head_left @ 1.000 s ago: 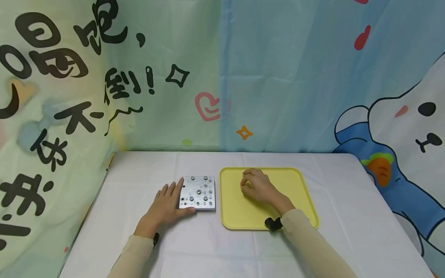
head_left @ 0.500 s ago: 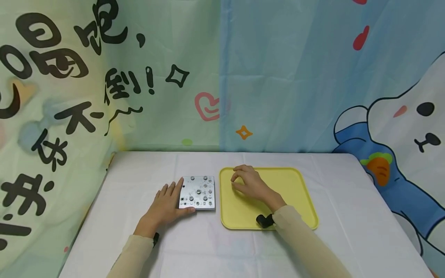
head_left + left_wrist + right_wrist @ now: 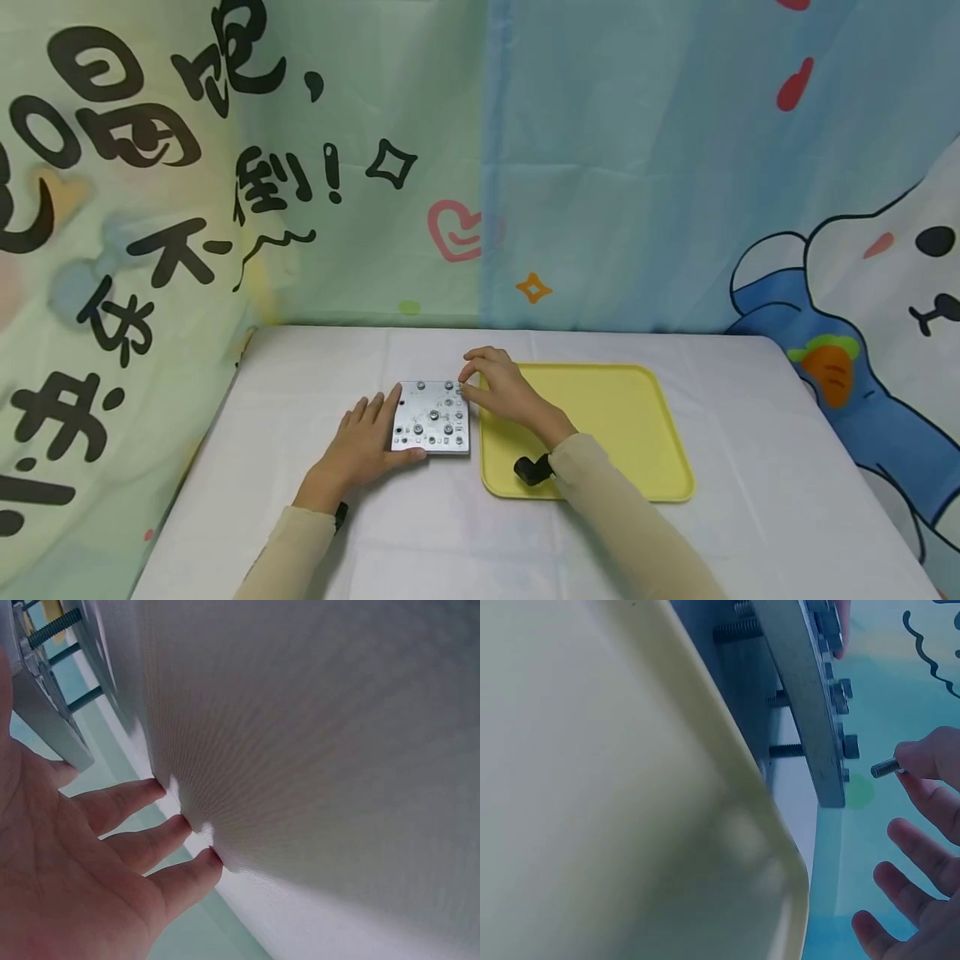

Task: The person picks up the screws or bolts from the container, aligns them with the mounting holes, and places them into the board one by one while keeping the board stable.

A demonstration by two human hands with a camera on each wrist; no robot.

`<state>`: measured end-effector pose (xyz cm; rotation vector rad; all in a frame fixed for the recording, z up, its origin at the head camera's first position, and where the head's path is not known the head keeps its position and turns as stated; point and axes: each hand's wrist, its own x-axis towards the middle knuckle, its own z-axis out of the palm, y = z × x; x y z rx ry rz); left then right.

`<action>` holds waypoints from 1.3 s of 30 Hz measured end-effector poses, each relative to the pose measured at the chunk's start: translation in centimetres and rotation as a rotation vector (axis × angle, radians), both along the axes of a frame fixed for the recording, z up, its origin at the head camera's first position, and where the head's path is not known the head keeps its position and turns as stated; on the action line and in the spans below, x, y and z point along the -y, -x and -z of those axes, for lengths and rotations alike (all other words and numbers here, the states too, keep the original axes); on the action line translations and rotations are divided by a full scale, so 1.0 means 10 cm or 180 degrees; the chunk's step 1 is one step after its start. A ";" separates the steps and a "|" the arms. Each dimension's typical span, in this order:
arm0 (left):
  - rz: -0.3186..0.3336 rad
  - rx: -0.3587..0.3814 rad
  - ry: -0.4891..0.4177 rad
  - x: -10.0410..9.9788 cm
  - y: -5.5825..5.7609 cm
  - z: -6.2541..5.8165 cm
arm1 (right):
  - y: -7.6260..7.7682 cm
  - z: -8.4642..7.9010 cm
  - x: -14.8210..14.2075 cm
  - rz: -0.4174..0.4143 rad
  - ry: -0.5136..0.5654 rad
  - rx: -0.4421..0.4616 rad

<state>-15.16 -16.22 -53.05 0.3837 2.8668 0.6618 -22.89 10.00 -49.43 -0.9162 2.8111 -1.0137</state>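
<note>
My left hand [image 3: 367,440] lies at the left side of a silver metal plate [image 3: 411,406] with its fingers spread. Its index finger and thumb touch the plate's edges, while the other fingertips rest on the white cloth in the left wrist view. Several bolts stand through the plate, and their threaded shanks [image 3: 786,751] stick out underneath. My right hand [image 3: 504,390] is above the plate's far right corner. Between thumb and index finger it pinches a small threaded screw [image 3: 885,767], apart from the plate in the right wrist view. The remaining fingers are spread loosely.
A yellow tray [image 3: 600,433] lies just right of the plate, under my right wrist. White cloth [image 3: 465,542] covers the table. A printed curtain [image 3: 600,167] hangs behind its far edge.
My right hand has moved left from over the yellow tray to the plate's far right corner. My left hand stays at the plate. The head view has shifted slightly.
</note>
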 end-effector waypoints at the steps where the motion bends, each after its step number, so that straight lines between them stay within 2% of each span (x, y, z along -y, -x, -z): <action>1: -0.0003 -0.0003 0.0005 0.00 0.00 0.00 | 0.00 0.00 0.01 0.0005 0.0009 0.0012; 8: -0.0016 0.0014 -0.0003 -0.02 -0.01 -0.02 | 0.01 0.04 0.07 0.0012 0.0066 0.0097; 24: 0.0010 -0.0052 0.0054 -0.03 -0.01 -0.01 | 0.01 0.16 0.11 -0.0003 0.0436 0.0220; 39: 0.0006 -0.0064 0.0090 -0.02 -0.01 -0.02 | 0.04 0.23 0.07 -0.0012 0.0610 0.0201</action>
